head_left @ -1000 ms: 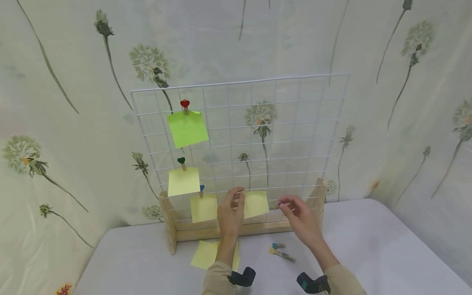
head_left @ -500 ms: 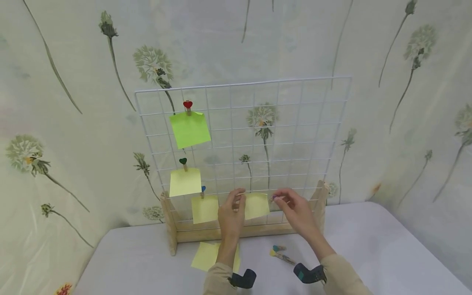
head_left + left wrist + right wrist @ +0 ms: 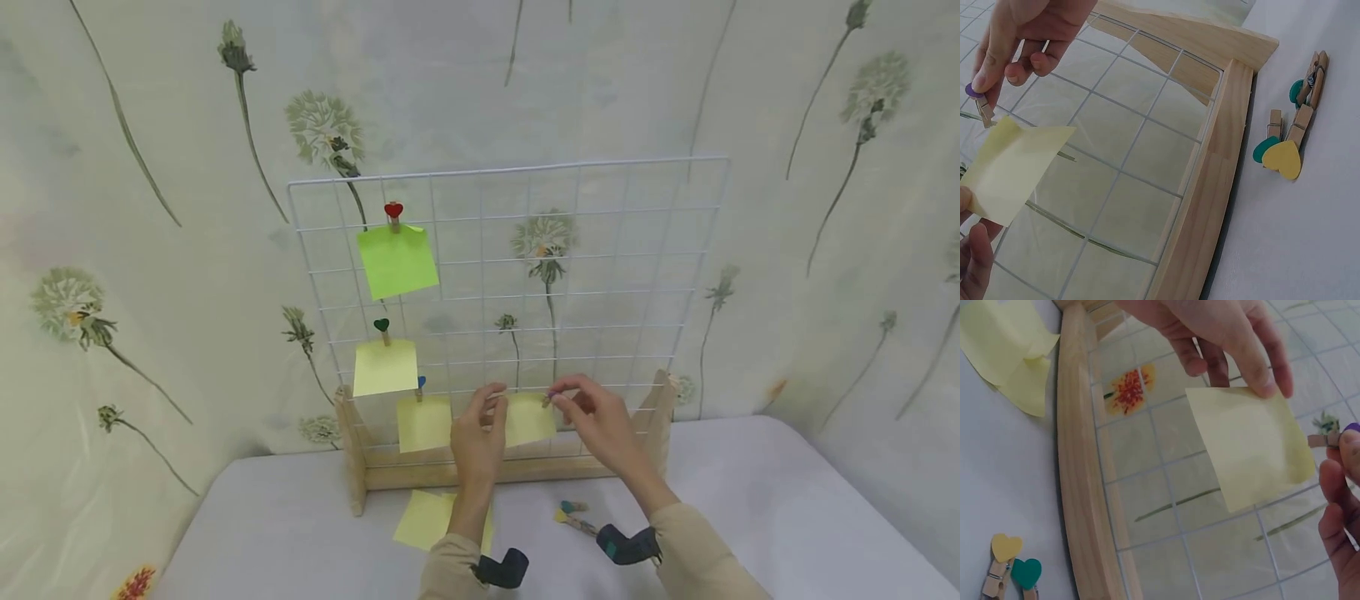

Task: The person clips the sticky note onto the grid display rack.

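Note (image 3: 529, 419) pinched before the grid (image 3: 510, 170), purple peg (image 3: 984, 112) just beside it.
The note's left edge is gripped between thumb and fingers of the left hand (image 3: 478, 429); the peg is pinched by the right hand (image 3: 602, 422). Loose notes (image 3: 422, 518) and the stand (image 3: 408, 477) are partly hidden by the left forearm (image 3: 468, 508); in the head view, loose pegs (image 3: 1282, 160) are partly covered by the right wrist camera (image 3: 627, 546). Farther left, three pegged notes (image 3: 398, 262) are hung.

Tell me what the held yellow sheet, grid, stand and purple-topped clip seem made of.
Yellow sheet: probably matte paper, thin with a curling edge.
Grid: likely coated metal, its white wires thin and smooth.
Stand: apparently bare wood, pale grain showing.
Purple-topped clip: tan, seemingly unfinished wood; the top's material I can't tell.
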Action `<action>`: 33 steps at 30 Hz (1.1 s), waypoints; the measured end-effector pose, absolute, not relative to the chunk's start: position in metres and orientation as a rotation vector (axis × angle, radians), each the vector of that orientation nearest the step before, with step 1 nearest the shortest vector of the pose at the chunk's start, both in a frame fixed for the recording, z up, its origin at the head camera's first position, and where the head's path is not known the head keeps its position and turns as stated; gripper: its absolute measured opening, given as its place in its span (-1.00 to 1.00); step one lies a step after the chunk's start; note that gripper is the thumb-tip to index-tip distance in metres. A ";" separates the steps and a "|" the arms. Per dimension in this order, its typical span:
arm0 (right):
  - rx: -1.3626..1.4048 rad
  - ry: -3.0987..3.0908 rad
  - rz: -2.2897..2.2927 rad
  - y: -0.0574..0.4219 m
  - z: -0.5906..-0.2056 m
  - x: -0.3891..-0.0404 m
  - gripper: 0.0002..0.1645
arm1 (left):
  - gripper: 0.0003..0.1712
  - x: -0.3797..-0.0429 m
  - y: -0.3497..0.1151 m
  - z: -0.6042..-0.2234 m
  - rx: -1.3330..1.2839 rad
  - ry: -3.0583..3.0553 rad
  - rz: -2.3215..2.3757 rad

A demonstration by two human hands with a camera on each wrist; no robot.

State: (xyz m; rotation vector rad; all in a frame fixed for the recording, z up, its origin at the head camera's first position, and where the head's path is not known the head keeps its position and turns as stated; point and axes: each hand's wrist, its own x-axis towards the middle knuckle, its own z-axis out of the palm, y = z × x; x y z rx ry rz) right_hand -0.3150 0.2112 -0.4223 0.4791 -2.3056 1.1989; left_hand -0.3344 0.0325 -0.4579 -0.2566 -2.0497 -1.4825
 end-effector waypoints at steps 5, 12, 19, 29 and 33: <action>0.502 -2.302 1.239 0.208 -0.415 -0.316 -0.85 | -0.81 -0.333 0.033 -0.456 -0.243 -2.043 -1.468; 0.513 -2.262 1.342 0.190 -0.391 -0.297 -0.84 | -0.82 -0.333 0.033 -0.455 -0.230 -2.037 -1.471; 0.565 -2.196 1.378 0.187 -0.392 -0.298 -0.83 | -0.83 -0.332 0.032 -0.454 -0.235 -2.028 -1.454; 0.480 -2.167 1.431 0.183 -0.393 -0.301 -0.83 | -0.82 -0.331 0.033 -0.455 -0.243 -2.026 -1.460; 0.480 -2.176 1.428 0.180 -0.396 -0.306 -0.83 | -0.82 -0.332 0.033 -0.455 -0.263 -2.020 -1.460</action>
